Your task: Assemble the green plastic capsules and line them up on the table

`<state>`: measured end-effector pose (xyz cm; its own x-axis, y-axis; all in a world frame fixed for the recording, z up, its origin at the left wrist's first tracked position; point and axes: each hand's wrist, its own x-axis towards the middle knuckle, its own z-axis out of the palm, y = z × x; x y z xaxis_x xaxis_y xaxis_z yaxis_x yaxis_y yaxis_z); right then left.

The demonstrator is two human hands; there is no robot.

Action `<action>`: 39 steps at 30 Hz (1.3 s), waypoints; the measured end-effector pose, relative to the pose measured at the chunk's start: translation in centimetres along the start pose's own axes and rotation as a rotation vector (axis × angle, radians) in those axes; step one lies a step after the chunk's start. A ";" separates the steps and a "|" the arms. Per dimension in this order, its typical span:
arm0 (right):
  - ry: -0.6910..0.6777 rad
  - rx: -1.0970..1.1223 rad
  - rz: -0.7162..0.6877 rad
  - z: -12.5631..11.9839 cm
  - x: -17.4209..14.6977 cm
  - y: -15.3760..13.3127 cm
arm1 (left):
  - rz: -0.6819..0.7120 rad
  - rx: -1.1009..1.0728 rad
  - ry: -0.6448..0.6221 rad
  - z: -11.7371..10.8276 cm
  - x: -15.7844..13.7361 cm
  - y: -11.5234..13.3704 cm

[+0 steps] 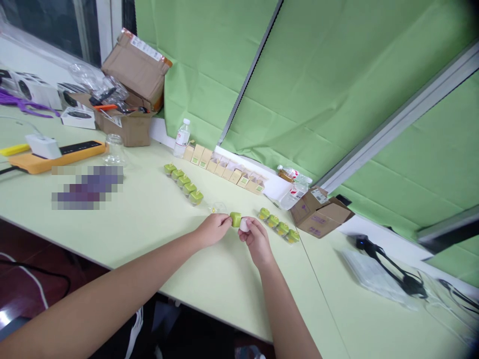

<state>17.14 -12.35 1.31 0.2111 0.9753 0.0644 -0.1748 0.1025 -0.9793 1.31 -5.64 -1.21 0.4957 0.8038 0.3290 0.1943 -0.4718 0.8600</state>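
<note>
Above the table, my left hand (pixel 215 229) pinches a small green lid (pixel 235 219) that looks like the tops of the containers around it. Close against its right side, my right hand (pixel 256 239) grips a small white piece (pixel 244 225) whose kind I cannot make out. Just beyond my left hand lies a small clear cup (pixel 218 206). A slanting row of green-topped clear containers (pixel 183 181) stands to the left. Another such row (pixel 278 224), with yellow showing inside, is to the right of my hands.
Several small cardboard boxes (pixel 223 168) line the back edge beside a water bottle (pixel 182 138). Bottles (pixel 295 194) and a carton (pixel 320 214) stand back right. At left are an orange power strip (pixel 56 158), a glass jar (pixel 114 149) and an open carton (pixel 134 129).
</note>
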 end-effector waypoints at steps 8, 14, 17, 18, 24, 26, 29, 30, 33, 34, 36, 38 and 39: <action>-0.079 0.053 0.051 0.6 -0.6 -0.4 | 0.129 0.148 0.098 -0.4 0.0 0.0; -0.101 0.034 0.080 0.9 -0.9 -0.6 | 0.129 0.059 0.089 -0.4 0.1 -0.2; -0.115 0.041 0.073 0.8 -0.9 -0.5 | 0.115 -0.011 0.083 -0.4 0.1 -0.1; -0.122 0.045 0.068 0.8 -0.9 -0.5 | 0.112 -0.033 0.083 -0.4 0.1 -0.1; -0.112 0.077 0.008 0.7 -0.9 -0.5 | 0.066 -0.132 0.128 -0.3 0.5 -0.4; -0.056 0.098 -0.020 0.6 -0.8 -0.5 | 0.052 -0.149 0.141 -0.3 0.6 -0.6; 0.010 0.126 -0.041 0.4 -0.7 -0.6 | 0.042 -0.183 0.130 -0.1 0.7 -0.9; 0.019 0.127 -0.044 0.4 -0.6 -0.6 | 0.037 -0.192 0.126 -0.1 0.7 -0.9; 0.024 0.109 -0.051 0.3 -0.6 -0.6 | 0.018 -0.193 0.130 -0.2 0.6 -0.8; 0.027 0.098 -0.053 0.3 -0.6 -0.6 | 0.014 -0.193 0.127 -0.3 0.6 -0.6; 0.047 0.069 -0.055 0.3 -0.5 -0.5 | 0.013 -0.191 0.117 -0.4 0.5 -0.4; 0.076 0.015 -0.069 0.3 -0.4 -0.4 | 0.017 -0.181 0.109 -0.4 0.4 -0.2; 0.093 -0.022 -0.082 0.2 -0.4 -0.3 | 0.019 -0.173 0.109 -0.4 0.3 -0.1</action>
<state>16.89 -12.71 1.60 0.3121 0.9415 0.1275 -0.1319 0.1759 -0.9755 1.11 -5.15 -1.07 0.4016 0.8340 0.3784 0.0325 -0.4259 0.9042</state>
